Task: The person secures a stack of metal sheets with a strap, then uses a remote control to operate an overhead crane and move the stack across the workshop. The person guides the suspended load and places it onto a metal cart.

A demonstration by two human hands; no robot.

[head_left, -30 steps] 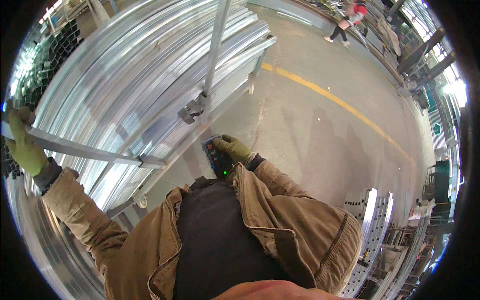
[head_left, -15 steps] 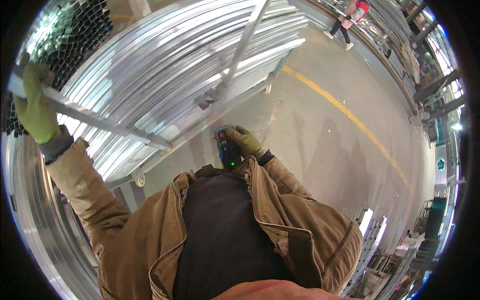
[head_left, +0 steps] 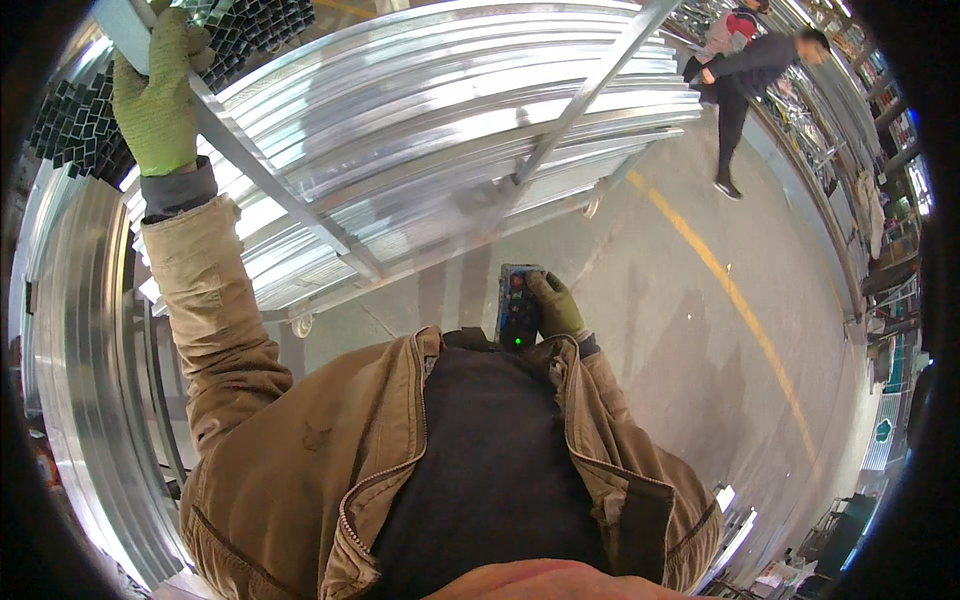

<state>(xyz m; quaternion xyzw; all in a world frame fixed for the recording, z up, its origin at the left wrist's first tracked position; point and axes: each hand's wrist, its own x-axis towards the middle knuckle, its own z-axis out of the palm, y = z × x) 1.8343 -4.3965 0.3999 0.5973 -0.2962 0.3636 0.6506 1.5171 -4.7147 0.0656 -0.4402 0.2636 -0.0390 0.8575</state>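
At upper left, the green-gloved left hand (head_left: 155, 95) wraps shut around a slanting silver metal bar (head_left: 280, 195). Centre frame, the right hand (head_left: 556, 306) clasps a dark push-button control box (head_left: 518, 308) (thumb over buttons). A stray press could jolt the shiny steel-profile bundle (head_left: 450, 110) against that raised arm.

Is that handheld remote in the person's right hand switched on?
On, it seems: the remote in the right hand shows a green light glowing at its lower end.

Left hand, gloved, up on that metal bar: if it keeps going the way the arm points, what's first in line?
The left hand already grips the metal bar. Beyond it, in line with the forearm, the stack of dark square tubes looks nearest, though the fisheye leaves depth unclear.
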